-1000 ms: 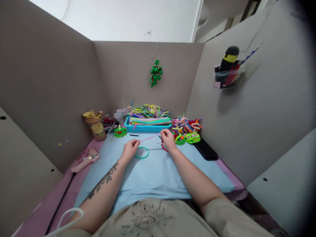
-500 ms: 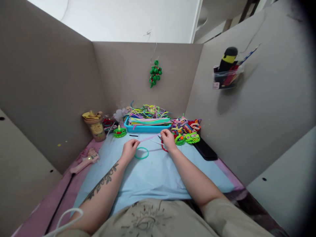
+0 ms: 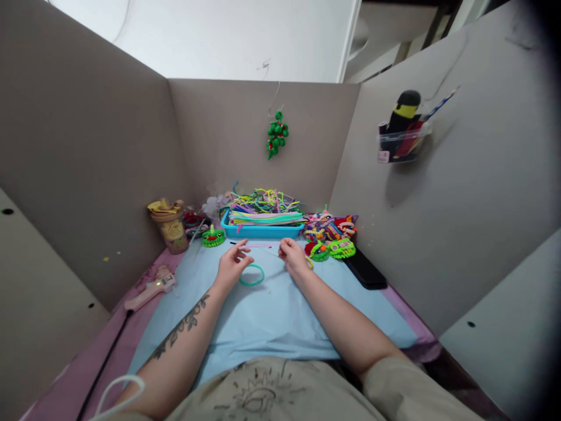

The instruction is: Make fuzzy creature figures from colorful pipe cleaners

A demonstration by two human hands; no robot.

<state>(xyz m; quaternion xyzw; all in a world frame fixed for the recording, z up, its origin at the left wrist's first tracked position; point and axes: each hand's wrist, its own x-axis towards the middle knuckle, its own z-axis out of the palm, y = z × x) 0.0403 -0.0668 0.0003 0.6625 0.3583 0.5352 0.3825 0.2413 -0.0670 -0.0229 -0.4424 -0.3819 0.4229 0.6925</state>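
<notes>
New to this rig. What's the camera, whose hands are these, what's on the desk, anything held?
One camera, worn on a person's head, looks forward and down, so both bare arms are that person's own. No robot is involved. The left hand hovers, fingers open, beside a teal ring lying on a light blue mat. The right hand is curled; whether it grips anything is unclear. A thin pink pipe cleaner lies between the hands, in front of a blue tray of pipe cleaners. A pink glue gun lies at the left.
</notes>
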